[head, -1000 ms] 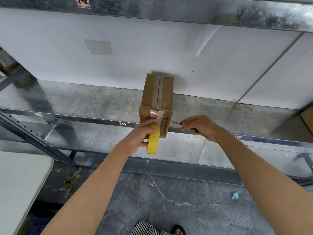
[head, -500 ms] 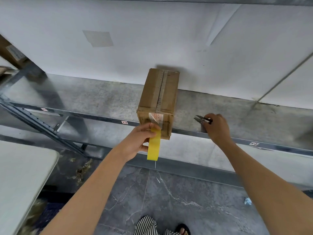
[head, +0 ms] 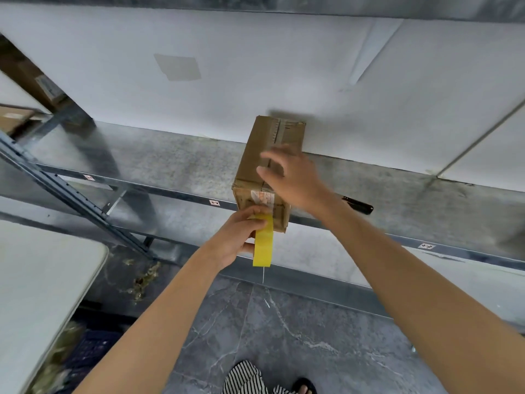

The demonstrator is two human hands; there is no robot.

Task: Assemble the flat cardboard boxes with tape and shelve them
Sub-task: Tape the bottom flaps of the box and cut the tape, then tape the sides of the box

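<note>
Cardboard box: brown, closed, lying lengthwise on the metal shelf. Directly under the right hand and just beyond the left. Near end at the shelf's front edge, far end close to the white wall panel. Clear tape strip along the top seam, beyond the right fingertips; a torn label on the near face, above the left thumb.

Left hand: curled round the yellow tape roll, thumb over the top of it, fingers behind. Roll held on edge against the lower part of the box's near face.

Right hand: blurred, fingers spread and loosely bent, nothing in it. Over the near half of the box top; contact with the cardboard not discernible.

Black-handled tool: flat on the shelf, just right of the right wrist, apart from the box; blade end hidden behind the wrist.

White table: well left of the left forearm.

Grey marbled floor: below both forearms. Striped cloth and a sandalled foot between the forearms at the bottom edge.
</note>
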